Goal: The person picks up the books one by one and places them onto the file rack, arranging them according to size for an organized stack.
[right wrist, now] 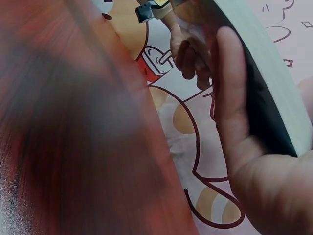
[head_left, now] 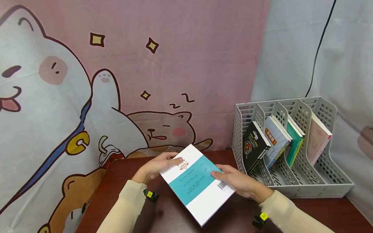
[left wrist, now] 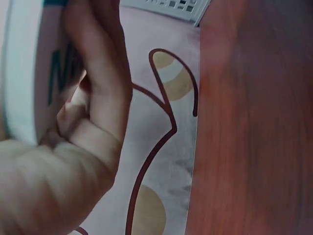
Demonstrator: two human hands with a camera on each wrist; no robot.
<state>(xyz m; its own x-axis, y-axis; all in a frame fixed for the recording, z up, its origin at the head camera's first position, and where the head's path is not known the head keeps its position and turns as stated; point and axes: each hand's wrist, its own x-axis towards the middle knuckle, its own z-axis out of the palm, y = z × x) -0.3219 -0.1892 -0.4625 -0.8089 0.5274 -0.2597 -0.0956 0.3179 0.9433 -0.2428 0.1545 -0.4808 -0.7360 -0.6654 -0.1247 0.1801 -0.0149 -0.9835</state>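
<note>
Both hands hold a white book [head_left: 193, 184] with a teal band, a small orange emblem and a barcode on the side facing up. It is tilted over the dark red table. My left hand [head_left: 158, 165] grips its upper left edge, thumb on top and fingers beneath. At the opposite edge, my right hand [head_left: 238, 180] pinches the book near the barcode, with its thumb on the teal band. The left wrist view shows the left hand's fingers [left wrist: 98, 73] curled by the spine. In the right wrist view, the underside of the book [right wrist: 264, 107] looks dark against the right fingers [right wrist: 232, 83].
On the right of the table [head_left: 120, 177] stands a grey file rack [head_left: 303, 192]. Its slots hold a black book [head_left: 252, 146], a blue-grey book [head_left: 274, 137], a green book [head_left: 293, 142] and a pink book [head_left: 317, 139]. A cartoon curtain [head_left: 203, 61] hangs behind.
</note>
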